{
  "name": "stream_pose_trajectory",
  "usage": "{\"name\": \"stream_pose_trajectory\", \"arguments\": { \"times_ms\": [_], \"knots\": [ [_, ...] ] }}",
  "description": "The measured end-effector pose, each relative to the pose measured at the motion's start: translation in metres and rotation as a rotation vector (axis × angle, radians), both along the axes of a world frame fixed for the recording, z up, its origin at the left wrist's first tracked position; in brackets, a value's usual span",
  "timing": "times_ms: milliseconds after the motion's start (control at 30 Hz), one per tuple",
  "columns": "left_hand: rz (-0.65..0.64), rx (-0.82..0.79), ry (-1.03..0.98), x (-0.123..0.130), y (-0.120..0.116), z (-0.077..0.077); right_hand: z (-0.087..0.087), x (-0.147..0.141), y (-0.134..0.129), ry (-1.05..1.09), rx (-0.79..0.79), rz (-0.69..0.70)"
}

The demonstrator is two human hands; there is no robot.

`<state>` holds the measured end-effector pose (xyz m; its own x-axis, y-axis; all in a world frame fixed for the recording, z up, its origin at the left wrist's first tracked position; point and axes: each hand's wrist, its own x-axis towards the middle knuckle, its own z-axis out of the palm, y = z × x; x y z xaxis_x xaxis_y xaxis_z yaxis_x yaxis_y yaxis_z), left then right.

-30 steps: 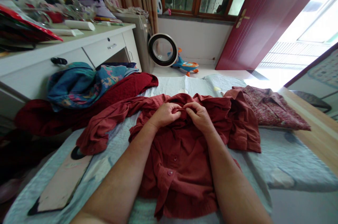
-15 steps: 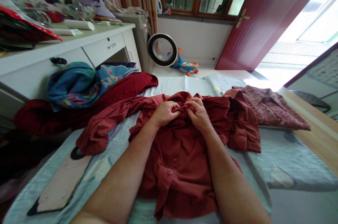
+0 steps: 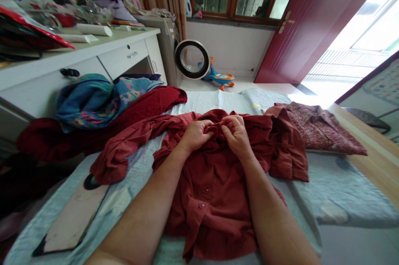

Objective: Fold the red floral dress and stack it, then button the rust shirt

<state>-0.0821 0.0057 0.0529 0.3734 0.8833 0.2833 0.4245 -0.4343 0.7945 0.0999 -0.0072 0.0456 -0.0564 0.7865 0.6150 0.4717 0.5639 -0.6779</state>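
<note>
A rust-red buttoned shirt lies rumpled on the pale blue bed cover, one sleeve stretched out to the left and the other bunched at the right. Near its upper middle my left hand pinches the cloth between thumb and fingers. Just to the right, my right hand grips a fold of the same shirt, fingertips close to the left ones. Two buttons show on the front below the hands. What lies between the fingertips is too small to make out.
Dark red cloth and a blue patterned garment are heaped at the left, beside the white desk. A folded floral shirt lies at the right. Farther back stands a washer with its round door open.
The fingertips of both hands have drawn slightly apart, and my right thumb has shifted on the cloth. The shirt stays in nearly the same place.
</note>
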Motion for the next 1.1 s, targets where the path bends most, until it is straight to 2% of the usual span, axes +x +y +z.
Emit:
{"name": "stream_pose_trajectory", "arguments": {
  "times_ms": [67, 167, 300, 333, 400, 500, 533, 600, 700, 900, 1000, 1100],
  "knots": [
    [0.052, 0.08, 0.037, 0.001, 0.0, 0.0, -0.004, 0.0, 0.002, -0.021, 0.026, -0.036],
    [0.042, 0.133, 0.043, 0.002, -0.002, 0.001, -0.013, 0.001, 0.007, -0.051, 0.021, -0.069],
    [-0.152, -0.044, -0.014, 0.001, -0.006, 0.006, -0.017, 0.007, 0.012, -0.032, -0.022, -0.102],
    [-0.168, -0.078, -0.04, 0.0, -0.006, 0.008, -0.016, 0.008, 0.012, -0.019, -0.036, -0.097],
    [-0.05, -0.03, -0.111, -0.003, -0.003, 0.01, -0.013, 0.01, 0.011, 0.022, -0.062, -0.079],
    [0.331, 0.151, -0.162, -0.011, 0.007, 0.005, -0.007, 0.012, 0.008, 0.091, -0.082, -0.079],
    [0.423, 0.16, -0.145, -0.014, 0.011, 0.001, -0.005, 0.011, 0.007, 0.1, -0.083, -0.1],
    [0.512, 0.084, -0.094, -0.018, 0.017, -0.007, -0.004, 0.01, 0.006, 0.094, -0.1, -0.166],
    [0.509, -0.027, -0.049, -0.019, 0.019, -0.016, -0.007, 0.008, 0.006, 0.097, -0.172, -0.22],
    [0.398, -0.016, -0.017, -0.013, 0.015, -0.016, -0.014, 0.01, 0.009, 0.034, -0.302, -0.168],
    [0.459, 0.129, -0.001, -0.014, 0.011, -0.01, -0.012, 0.012, 0.008, 0.04, -0.285, -0.175],
    [0.545, 0.36, 0.133, -0.014, 0.006, -0.003, -0.007, 0.013, 0.007, 0.093, -0.117, -0.299]
  ]
}}
